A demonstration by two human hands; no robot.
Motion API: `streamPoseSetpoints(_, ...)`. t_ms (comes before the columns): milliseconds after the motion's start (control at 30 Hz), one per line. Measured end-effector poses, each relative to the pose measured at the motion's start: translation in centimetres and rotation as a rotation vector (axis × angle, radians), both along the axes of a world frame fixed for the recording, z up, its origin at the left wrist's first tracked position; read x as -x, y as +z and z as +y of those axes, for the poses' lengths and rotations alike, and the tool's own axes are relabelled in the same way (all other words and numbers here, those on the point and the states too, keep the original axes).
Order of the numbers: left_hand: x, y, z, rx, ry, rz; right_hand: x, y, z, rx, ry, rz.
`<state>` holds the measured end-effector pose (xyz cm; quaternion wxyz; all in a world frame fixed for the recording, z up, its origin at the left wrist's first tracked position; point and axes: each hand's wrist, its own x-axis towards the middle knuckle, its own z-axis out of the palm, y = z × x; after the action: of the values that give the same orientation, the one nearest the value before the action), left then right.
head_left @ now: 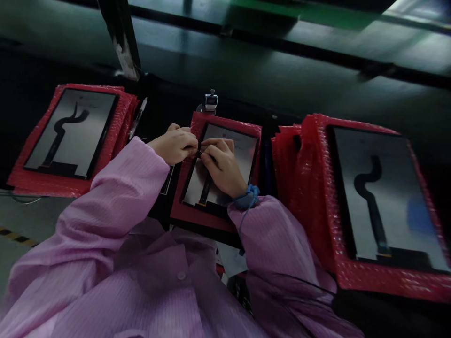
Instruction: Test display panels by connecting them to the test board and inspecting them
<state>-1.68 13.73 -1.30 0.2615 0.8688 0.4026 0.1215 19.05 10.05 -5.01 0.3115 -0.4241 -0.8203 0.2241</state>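
Observation:
A grey display panel (pixel 243 150) with a dark flex cable lies on a red bubble-wrap sheet (pixel 197 213) in front of me. My left hand (pixel 174 143) is closed in a pinch at the panel's upper left edge. My right hand (pixel 221 164) rests on the panel with fingers curled and pressed together, fingertips meeting the left hand's. What the fingers pinch is too small to make out. A blue wrist strap (pixel 248 197) circles my right wrist. Both arms wear pink striped sleeves.
A stack of red bubble-wrap sheets with a panel (pixel 72 131) on top lies at the left. A similar stack with a panel (pixel 384 192) lies at the right. A small hand counter (pixel 211 100) stands behind the middle panel. A dark post (pixel 121 40) rises at the back left.

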Motion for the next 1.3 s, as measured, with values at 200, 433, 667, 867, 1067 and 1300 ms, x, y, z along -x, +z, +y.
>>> streamPoseSetpoints(200,0.3,0.5,-0.2,0.017,0.012,0.009,0.0,0.1,0.3,0.064,0.044,0.108)
streamPoseSetpoints(433,0.6,1.0,-0.2,0.033,0.004,-0.029,0.0,0.1,0.3,0.071,0.06,0.152)
streamPoseSetpoints(667,0.7,1.3,-0.2,0.007,-0.002,-0.095,0.0,0.0,0.2,0.065,0.065,0.168)
streamPoseSetpoints(867,0.1,1.3,-0.8,-0.065,0.045,-0.037,0.1,-0.1,0.2,0.064,0.068,0.184)
streamPoseSetpoints(1067,0.2,2.8,-1.5,-0.252,0.176,-0.131,0.4,-0.2,0.2,0.131,0.01,0.313)
streamPoseSetpoints(1300,1.0,1.1,-11.5,-0.722,0.671,-0.103,0.5,-1.4,0.8,0.296,-0.174,0.61)
